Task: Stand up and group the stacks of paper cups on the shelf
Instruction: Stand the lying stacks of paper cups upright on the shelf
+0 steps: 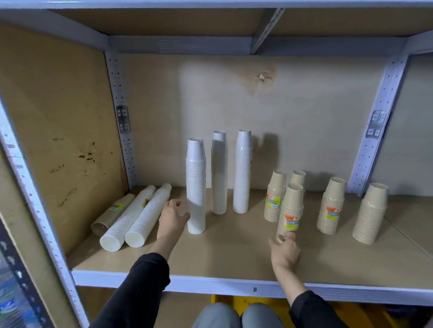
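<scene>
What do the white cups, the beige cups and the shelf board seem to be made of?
White cups: probably paper, matte, with fine stacked rims; a clear film seems to glint on them. Beige cups: likely unbleached paper, dull, wrapped with printed labels. Shelf board: likely pressed wood fibreboard, uniform brown, unvarnished.

Soft even light, faint shadows, edges warped and blurred.

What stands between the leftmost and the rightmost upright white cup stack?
A third upright white stack stands there, as the head view shows.
</scene>
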Motion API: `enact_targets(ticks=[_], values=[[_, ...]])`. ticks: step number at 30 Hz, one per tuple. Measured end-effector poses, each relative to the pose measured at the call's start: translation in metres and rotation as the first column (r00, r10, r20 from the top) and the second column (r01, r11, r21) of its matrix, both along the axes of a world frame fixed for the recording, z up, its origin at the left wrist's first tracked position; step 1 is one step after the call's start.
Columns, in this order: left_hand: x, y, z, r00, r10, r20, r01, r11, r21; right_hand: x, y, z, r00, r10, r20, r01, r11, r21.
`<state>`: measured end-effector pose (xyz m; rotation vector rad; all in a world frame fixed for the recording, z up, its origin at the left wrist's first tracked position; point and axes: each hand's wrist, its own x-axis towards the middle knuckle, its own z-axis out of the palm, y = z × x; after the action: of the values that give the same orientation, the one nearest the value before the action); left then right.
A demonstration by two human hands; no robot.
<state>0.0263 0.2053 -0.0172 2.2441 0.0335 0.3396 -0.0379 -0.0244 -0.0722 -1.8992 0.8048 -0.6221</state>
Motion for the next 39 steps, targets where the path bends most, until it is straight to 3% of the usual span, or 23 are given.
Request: enact_targets(ticks=[8,19,29,39], values=[[-0.021,0.045,0.006,0.991,0.132,-0.016,-0.132,0.991,0.019,0.018,0.079,0.008,0.953,0.302,0.004,-0.301,0.952,-0.058],[-0.036,0.114,0.025,0.961,0.271,0.053,-0.273,0.961,0.05,0.04,0.169,0.021,0.762,0.646,0.031,-0.645,0.763,-0.043],[-0.009,0.145,0.028,0.96,0.279,0.006,-0.278,0.957,0.076,0.084,0.216,0.039,0.732,0.68,-0.024,-0.681,0.732,-0.032],[0.063,0.139,0.013,0.938,0.194,-0.288,-0.114,0.955,0.273,0.144,0.235,0.037,0.756,0.647,-0.099,-0.634,0.762,0.131]])
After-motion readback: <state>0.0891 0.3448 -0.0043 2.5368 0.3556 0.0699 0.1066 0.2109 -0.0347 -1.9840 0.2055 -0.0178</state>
